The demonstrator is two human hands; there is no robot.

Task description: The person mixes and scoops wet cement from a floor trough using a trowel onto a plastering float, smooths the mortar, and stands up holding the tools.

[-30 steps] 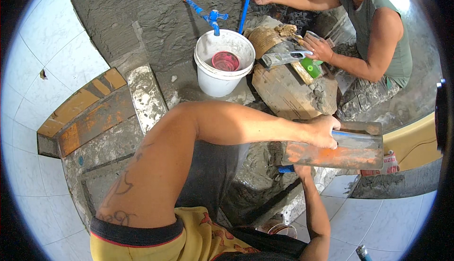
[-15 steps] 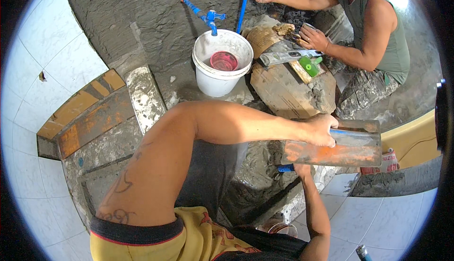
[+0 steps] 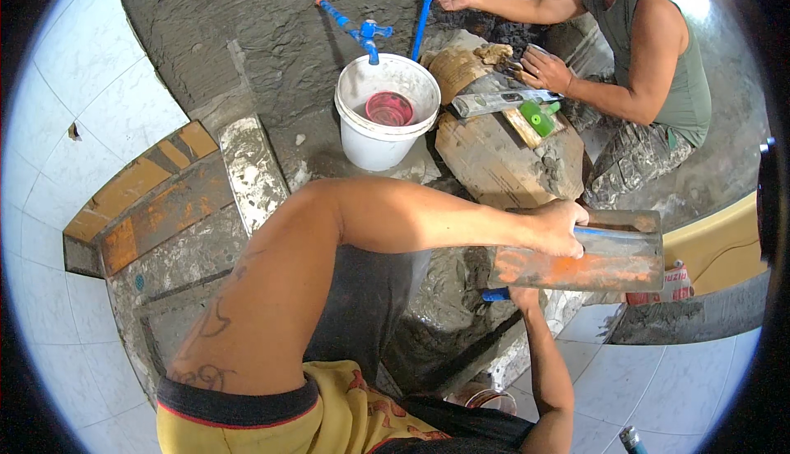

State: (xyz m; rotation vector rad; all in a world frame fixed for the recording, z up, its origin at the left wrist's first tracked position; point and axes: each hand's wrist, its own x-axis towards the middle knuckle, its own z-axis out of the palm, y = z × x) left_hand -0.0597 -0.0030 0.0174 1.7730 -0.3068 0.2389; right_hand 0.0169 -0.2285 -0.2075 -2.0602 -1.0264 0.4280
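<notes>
My left hand (image 3: pixel 559 228) grips a flat rectangular plastering float (image 3: pixel 613 273). Its grey face is smeared with orange and crossed by a blue strip. Just below it, my right hand (image 3: pixel 525 296) is closed around the blue handle (image 3: pixel 496 294) of a tool. The float covers part of that hand, and the rest of the tool cannot be made out. Wet grey mortar (image 3: pixel 461 289) lies under and left of the right hand. Across my view stretches my bent left arm, hiding some of the ground behind it.
A white bucket (image 3: pixel 387 145) holding a red bowl (image 3: pixel 389 108) stands under a blue tap (image 3: pixel 368 34). A co-worker (image 3: pixel 658 59) sits at the far right, one hand beside a blue pipe (image 3: pixel 422 22). Between us, cardboard (image 3: pixel 485 166) carries a spirit level (image 3: pixel 494 102) and a green-handled float (image 3: pixel 539 117).
</notes>
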